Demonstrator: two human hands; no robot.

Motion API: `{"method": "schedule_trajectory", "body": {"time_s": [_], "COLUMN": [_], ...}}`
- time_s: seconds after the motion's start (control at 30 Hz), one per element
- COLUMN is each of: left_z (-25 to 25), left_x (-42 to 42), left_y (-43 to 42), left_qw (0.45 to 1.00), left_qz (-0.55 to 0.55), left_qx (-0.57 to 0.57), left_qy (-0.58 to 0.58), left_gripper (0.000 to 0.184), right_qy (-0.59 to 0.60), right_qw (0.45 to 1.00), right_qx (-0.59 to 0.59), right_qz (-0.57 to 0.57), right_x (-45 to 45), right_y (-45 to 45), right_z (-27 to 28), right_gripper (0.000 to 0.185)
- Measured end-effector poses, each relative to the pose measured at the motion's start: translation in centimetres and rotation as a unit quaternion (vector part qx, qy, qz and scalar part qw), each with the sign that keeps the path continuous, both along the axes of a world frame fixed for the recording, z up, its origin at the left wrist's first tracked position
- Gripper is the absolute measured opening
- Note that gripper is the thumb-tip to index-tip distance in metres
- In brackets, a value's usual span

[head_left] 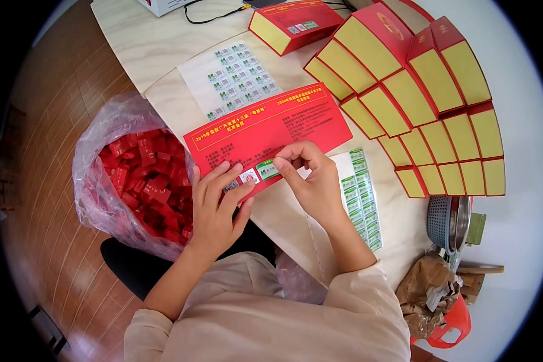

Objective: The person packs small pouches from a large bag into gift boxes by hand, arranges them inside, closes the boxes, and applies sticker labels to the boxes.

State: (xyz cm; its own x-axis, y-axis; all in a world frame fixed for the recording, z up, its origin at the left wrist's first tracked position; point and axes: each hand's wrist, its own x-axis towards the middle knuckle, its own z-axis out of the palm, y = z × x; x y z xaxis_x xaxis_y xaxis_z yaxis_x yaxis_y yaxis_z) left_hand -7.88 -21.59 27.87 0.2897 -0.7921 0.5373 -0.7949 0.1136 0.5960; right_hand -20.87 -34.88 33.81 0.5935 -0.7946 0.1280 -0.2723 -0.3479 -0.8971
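Note:
A red box (265,130) with gold and black print lies tilted on the table in front of me. My left hand (217,202) rests on its near left part, fingers spread, beside a small printed square (248,176). At the box's near edge, a green and white label (268,169) sits on the red surface. My right hand (308,175) pinches the right end of this label between thumb and bent forefinger. Behind the box is a sheet of green labels (241,72); another label sheet (362,199) lies right of my right forearm.
Stacked red and yellow boxes (416,108) stand at the right, with another box (292,24) behind. A plastic bag of red packets (148,175) is at the left. Baskets (441,223), brown paper (428,289) and a red bag (455,326) are at the lower right.

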Motion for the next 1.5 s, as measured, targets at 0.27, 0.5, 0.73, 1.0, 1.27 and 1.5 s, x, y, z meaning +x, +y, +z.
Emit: {"method": "schedule_trajectory", "body": {"time_s": [0.27, 0.5, 0.73, 1.0, 1.27, 1.5], "left_z": [0.3, 2.4, 3.3, 4.0, 3.3, 2.1], "left_x": [0.0, -0.2, -0.4, -3.1, -4.4, 2.0], "left_y": [0.0, 0.1, -0.1, -2.5, -4.9, 0.4], "left_qw": [1.000, 0.994, 0.982, 0.923, 0.925, 0.962], "left_qz": [0.004, 0.015, 0.002, -0.050, -0.180, 0.079], "left_qx": [0.006, 0.085, 0.135, 0.249, 0.099, -0.120], "left_qy": [-0.012, -0.067, -0.129, -0.289, -0.318, 0.232], "left_gripper": [0.031, 0.047, 0.064, 0.087, 0.071, 0.042], "right_qy": [-0.003, 0.009, 0.047, 0.087, 0.078, 0.045], "right_qw": [1.000, 1.000, 0.991, 0.983, 0.980, 0.969], "right_qx": [-0.026, -0.027, -0.123, -0.079, -0.100, -0.096], "right_qz": [-0.007, -0.005, 0.000, -0.143, -0.153, -0.222], "right_x": [0.1, 0.1, 0.0, -1.8, -2.3, -5.8], "right_y": [0.1, 0.1, 0.1, -4.2, -5.3, -9.3], "right_z": [-0.3, -0.1, 0.1, 0.0, -1.1, -5.9], "right_gripper": [0.009, 0.009, 0.016, 0.028, 0.028, 0.034]}}
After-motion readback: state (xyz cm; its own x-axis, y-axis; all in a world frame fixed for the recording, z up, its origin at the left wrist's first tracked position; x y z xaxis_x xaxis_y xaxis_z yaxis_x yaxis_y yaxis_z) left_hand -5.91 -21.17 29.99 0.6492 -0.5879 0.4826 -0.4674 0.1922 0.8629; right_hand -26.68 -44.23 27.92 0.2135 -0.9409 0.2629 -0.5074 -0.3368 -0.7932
